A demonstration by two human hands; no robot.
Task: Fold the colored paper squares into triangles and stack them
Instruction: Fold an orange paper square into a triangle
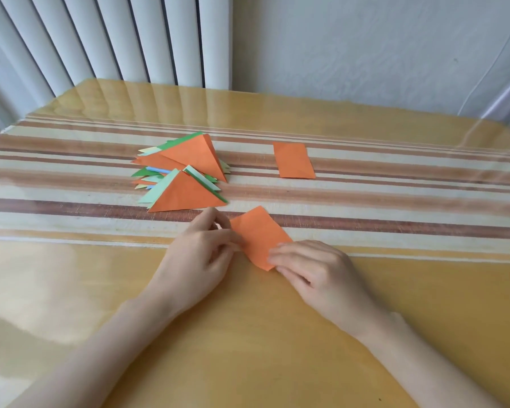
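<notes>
Pinching orange square [259, 235] at nine o'clock corner with left hand [200, 251], at five o'clock with right hand [312, 267], near five o'clock of triangle stack [186, 172]; risking crooked crease through slipped pinch or misaligned corners.

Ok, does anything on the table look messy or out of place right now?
The triangle pile is untidy: pieces fan out at different angles with green and blue edges poking out, and the top orange triangle props up instead of lying flat. The held orange paper and the lone orange sheet look undamaged.
</notes>
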